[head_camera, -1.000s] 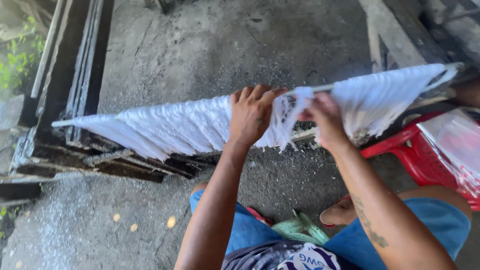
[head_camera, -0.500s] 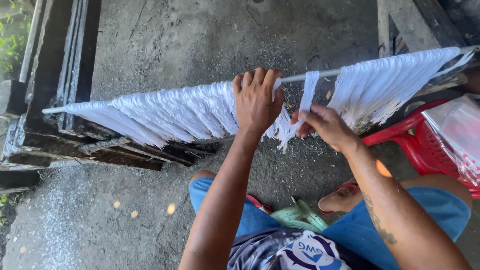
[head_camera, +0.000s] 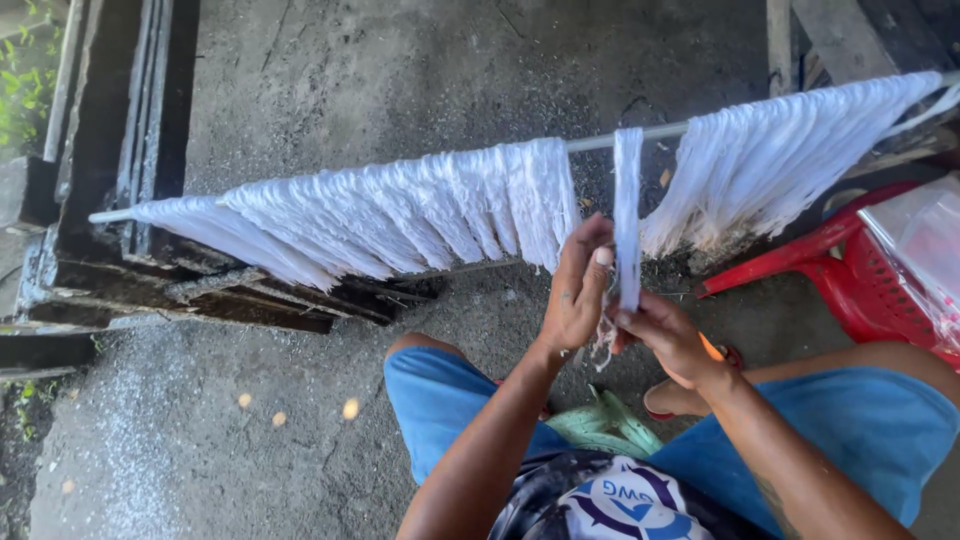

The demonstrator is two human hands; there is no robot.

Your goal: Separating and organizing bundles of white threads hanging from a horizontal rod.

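Across the frame's middle a thin rod (head_camera: 600, 141) carries white fibre bundles (head_camera: 400, 210), a red plastic chair (head_camera: 850, 270) at right, and at centre one separate white strand (head_camera: 627, 215) hangs, pinched at its lower end by left hand (head_camera: 577, 297) and right hand (head_camera: 665, 335).

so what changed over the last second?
Both hands came down off the rod. The left hand and right hand now pinch the lower end of one white strip, which hangs alone in a gap between the two bunches. The other strips stay draped on the rod; red chair unchanged.
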